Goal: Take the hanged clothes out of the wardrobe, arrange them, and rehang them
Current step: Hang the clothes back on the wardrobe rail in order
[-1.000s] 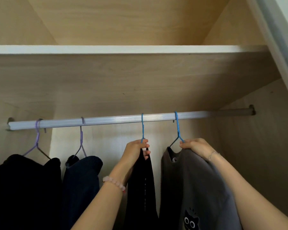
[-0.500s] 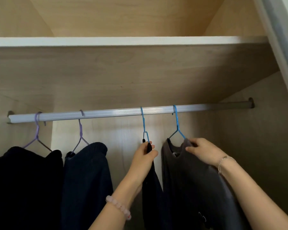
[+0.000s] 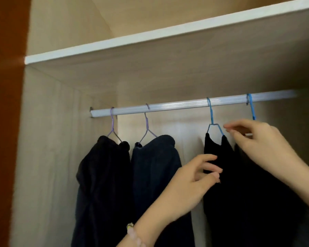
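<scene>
Two purple hangers (image 3: 112,122); two blue hangers (image 3: 211,118); four garments (image 3: 104,175).

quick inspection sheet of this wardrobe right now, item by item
surface: rail spans the wardrobe under a white-edged shelf; no tabletop in view
job's things: four hangers on the rail, two purple at left, two blue at right; black garment, navy garment, black top hanging; the fourth garment is mostly hidden
clutter: nothing seen
grips: left hand open, fingers at the black top's edge; right hand open, blurred, beside the blue hangers
cables: nothing seen
surroundings: light wood panels, dark red strip at left
</scene>
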Motion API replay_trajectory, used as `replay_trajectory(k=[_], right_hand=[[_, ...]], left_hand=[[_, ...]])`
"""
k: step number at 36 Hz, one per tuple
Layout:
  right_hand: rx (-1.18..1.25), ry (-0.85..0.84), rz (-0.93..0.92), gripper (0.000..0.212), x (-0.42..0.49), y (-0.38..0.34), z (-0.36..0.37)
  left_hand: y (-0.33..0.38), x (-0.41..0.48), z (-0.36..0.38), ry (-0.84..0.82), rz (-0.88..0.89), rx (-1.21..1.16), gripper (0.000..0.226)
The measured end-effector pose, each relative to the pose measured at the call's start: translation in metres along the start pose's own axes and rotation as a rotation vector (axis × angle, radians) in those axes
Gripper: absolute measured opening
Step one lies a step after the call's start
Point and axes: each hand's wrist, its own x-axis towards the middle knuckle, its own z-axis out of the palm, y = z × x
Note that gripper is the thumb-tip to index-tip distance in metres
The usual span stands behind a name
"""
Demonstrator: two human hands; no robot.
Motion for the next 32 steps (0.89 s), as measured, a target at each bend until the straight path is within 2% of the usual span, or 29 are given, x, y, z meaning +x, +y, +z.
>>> replay_trajectory(k=[3,7,10,12,16,18,22,26,30,32], right_hand=[[0.111,-0.041,-0.055,0.018,0.004,-0.036,0.015],[0.210,-0.156,-0.007,0.016,0.013,-0.076,0.042],[0.196,-0.286,0.060,0.019,0.017,-0.097,0.065],[0.161,-0.341,0.106,0.029,0.017,-0.106,0.082],[-0.035,-0.287,0.169,0.051,0.013,-0.108,0.109],[-0.084,-0.262,0.230,0.057,0.011,-0.106,0.118],[-0.029,-0.252,0.368,0.064,0.014,-0.102,0.129],[0.283,-0.356,0.576,0.036,0.019,-0.112,0.132],[0.472,-0.435,0.656,0.016,0.020,-0.114,0.138],[0.614,-0.488,0.699,0.014,0.021,-0.114,0.140]], left_hand=[[0.015,-0.020,-0.035,0.064,0.121,0.070,0.026],[0.019,-0.039,-0.092,0.230,0.194,0.192,0.023],[0.005,-0.046,-0.142,0.336,0.132,0.392,0.023],[-0.009,-0.051,-0.172,0.403,0.094,0.569,0.023],[-0.038,-0.061,-0.212,0.504,-0.010,0.939,0.030],[-0.048,-0.065,-0.223,0.517,-0.104,0.902,0.036],[-0.053,-0.065,-0.227,0.459,-0.237,0.498,0.044],[-0.056,-0.063,-0.223,0.477,-0.247,0.390,0.045],[-0.060,-0.068,-0.226,0.538,-0.248,0.270,0.039],[-0.061,-0.070,-0.230,0.545,-0.261,0.226,0.038]])
